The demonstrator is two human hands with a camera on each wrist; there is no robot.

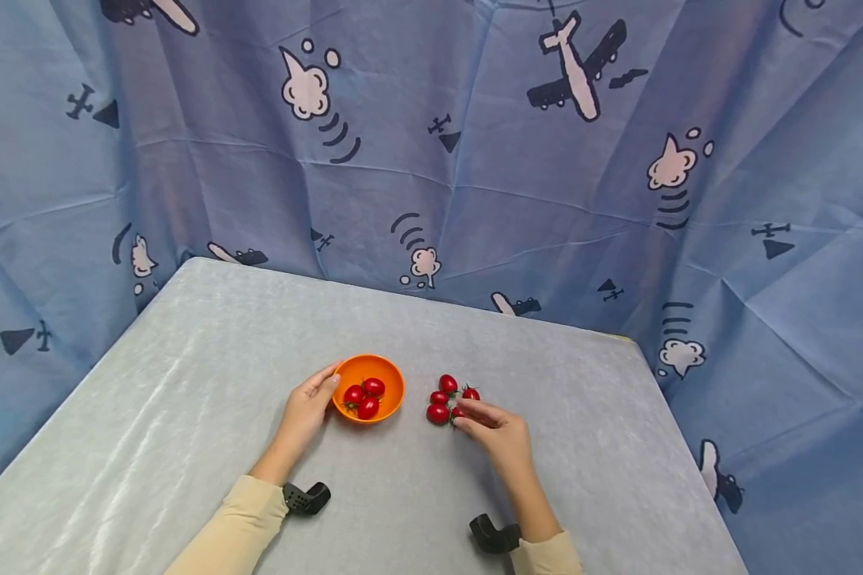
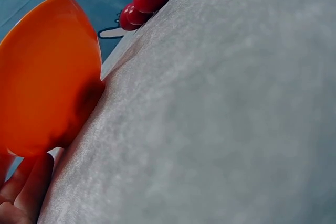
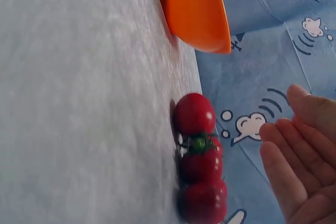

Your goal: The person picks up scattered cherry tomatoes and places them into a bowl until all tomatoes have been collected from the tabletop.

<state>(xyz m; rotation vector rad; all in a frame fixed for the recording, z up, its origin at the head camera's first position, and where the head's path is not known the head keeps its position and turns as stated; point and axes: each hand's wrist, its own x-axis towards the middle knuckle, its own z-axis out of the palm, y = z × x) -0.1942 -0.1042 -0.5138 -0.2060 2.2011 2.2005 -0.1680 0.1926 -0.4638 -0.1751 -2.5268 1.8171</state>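
Note:
An orange bowl stands on the table with several small red tomatoes inside. My left hand holds the bowl at its left side, thumb on the rim and fingers low against the outside. To the right of the bowl lies a cluster of small red tomatoes, some with green stems. Over the near right edge of that cluster hovers my right hand, thumb and fingers apart. In the right wrist view these fingers are beside the tomatoes with nothing between them.
A pale grey cloth covers the table. Behind it and at both sides hangs a blue curtain printed with planes and clouds. Each wrist wears a black camera mount, the left mount and the right mount.

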